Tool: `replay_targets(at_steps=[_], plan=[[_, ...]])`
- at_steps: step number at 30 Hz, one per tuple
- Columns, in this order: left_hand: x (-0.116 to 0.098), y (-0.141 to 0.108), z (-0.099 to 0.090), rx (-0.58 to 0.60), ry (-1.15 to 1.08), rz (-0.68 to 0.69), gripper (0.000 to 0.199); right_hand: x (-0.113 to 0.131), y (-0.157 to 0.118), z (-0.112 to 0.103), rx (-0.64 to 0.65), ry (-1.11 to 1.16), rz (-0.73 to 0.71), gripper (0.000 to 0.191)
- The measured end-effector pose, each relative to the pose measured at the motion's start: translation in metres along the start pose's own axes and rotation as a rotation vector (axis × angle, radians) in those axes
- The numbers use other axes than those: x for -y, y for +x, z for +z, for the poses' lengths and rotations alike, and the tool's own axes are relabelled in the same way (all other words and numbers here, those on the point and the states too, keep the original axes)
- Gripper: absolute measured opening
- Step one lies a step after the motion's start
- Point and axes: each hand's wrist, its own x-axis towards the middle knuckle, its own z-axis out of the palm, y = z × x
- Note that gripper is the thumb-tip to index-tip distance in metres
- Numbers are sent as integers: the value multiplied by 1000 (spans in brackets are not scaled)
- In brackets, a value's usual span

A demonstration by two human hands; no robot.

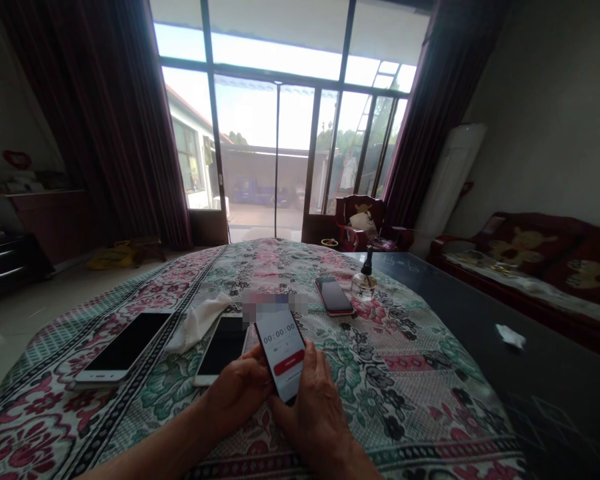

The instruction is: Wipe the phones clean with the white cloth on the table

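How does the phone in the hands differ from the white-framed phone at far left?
The held phone has a lit screen reading 00:00:00; the white-framed phone has a dark one. The left hand and right hand grip the held phone, while the white-framed phone lies untouched. Both are rectangular.

Single head view, close above the tabletop (390, 360)
It faces forward and down from the tabletop's near side, toward tall windows (280, 57).
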Motion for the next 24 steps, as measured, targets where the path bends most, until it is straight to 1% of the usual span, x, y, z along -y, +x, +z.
replay_targets(at_steps=[5, 11, 18, 24], plan=[[1, 0, 0, 8, 12, 7, 61, 1, 2, 0, -16, 6, -9, 86], [0, -2, 5, 0, 46, 25, 62, 2, 5, -3, -100, 70, -47, 78], [1, -3, 8, 25, 76, -1, 61, 1, 4, -9, -111, 75, -41, 79], [1, -4, 7, 13, 83, -2, 61, 0, 4, -6, -121, 72, -45, 79]])
